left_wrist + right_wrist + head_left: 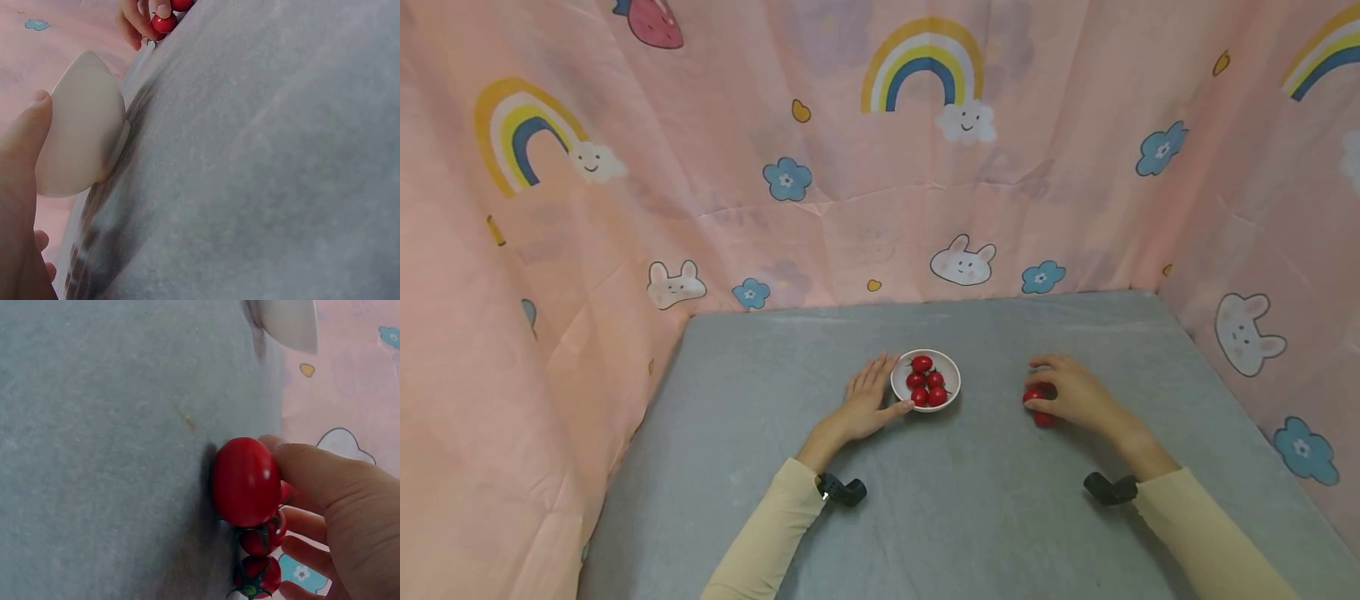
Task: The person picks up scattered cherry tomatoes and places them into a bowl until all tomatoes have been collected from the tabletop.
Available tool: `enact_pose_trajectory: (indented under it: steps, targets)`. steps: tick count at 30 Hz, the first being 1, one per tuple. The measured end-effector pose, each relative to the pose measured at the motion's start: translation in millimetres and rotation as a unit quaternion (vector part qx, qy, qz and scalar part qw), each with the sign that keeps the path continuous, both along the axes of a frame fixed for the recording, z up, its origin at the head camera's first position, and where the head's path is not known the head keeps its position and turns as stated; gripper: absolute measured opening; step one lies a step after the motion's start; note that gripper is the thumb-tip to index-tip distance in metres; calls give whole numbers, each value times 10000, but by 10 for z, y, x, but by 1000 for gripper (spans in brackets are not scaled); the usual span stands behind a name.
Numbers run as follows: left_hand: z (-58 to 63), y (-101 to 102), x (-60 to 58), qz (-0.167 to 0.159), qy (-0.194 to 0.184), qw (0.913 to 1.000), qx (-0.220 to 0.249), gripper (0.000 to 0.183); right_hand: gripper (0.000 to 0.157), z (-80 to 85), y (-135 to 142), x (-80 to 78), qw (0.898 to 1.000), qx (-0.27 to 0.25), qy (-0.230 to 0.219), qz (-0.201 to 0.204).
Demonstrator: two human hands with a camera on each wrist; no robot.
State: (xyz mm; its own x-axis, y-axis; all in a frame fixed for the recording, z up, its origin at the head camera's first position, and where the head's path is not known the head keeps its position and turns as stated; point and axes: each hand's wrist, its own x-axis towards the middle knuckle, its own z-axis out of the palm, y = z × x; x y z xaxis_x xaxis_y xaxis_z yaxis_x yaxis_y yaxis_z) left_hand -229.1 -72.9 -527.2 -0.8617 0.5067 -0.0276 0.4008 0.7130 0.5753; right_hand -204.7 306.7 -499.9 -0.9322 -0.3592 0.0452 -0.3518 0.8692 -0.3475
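A small white bowl (957, 393) holding several red cherry tomatoes (921, 364) stands on the grey table. At its left side is my left hand (867, 402), fingers extended along it; the thumb touches the bowl's wall (87, 125) near the rim. To the right of the bowl, my right hand (1082, 398) reaches down to a group of cherry tomatoes (1045, 419) on the table. Its thumb and fingers pinch one cherry tomato (164, 23). In the right wrist view, a larger oval tomato (245, 482) lies nearest, in front of the thumb, with stemmed ones (257, 575) beyond.
A grey cloth covers the table (970, 517). Pink patterned curtain (850, 233) hangs along the back and both sides. A black wrist device (842, 490) is strapped to the left wrist and another black device (1110, 489) to the right.
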Motion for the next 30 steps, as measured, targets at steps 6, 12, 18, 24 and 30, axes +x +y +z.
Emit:
enact_pose_trajectory:
  steps: [6,12,18,24,30]
  targets:
    - [-9,3,-4,2,76,10000,61,87,31,34,13,-11,9999,97,-47,-6]
    - [-14,2,1,14,41,10000,14,87,31,53,-1,-7,9999,83,-35,-65]
    - [-15,1,-2,25,18,10000,33,87,34,72,-27,-13,9998,54,-87,-185]
    - [-18,1,0,15,23,10000,47,87,37,126,-102,-62,9999,-48,7,-119]
    - [-27,0,-6,19,17,10000,61,87,36,231,-311,-153,9993,-76,369,66]
